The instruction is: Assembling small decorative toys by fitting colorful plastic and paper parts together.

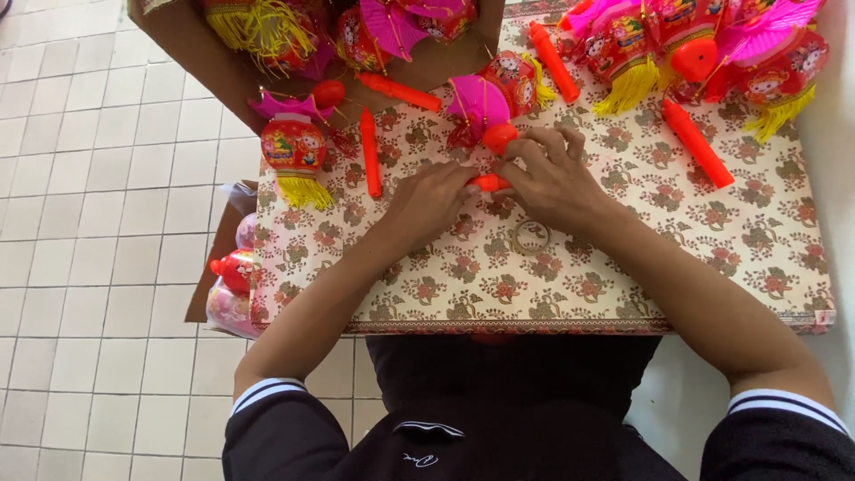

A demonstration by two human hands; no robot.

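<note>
1. Near the middle of the tabletop [623,267], which wears a floral cloth, both hands meet over one short orange handle piece [489,183].
2. Left hand [427,203] lies knuckles-up, its fingertips pinching the left end of that orange piece.
3. Right hand [552,178] curls over the piece from the other side, fingers clenched around it and reaching to the orange bulb [500,136] of a small lantern.
4. That pink and red paper lantern [485,102] lies just beyond the hands, touching them.
5. Just beside the right wrist, toward the person, lies a roll of clear tape [531,237].
6. To the left rest a loose orange stick [370,151] and a finished lantern with yellow fringe [294,151].
7. More lanterns and orange sticks [697,142] crowd the far edge; a cardboard box [214,267] stands on the tiled floor [89,223] at left.
</note>
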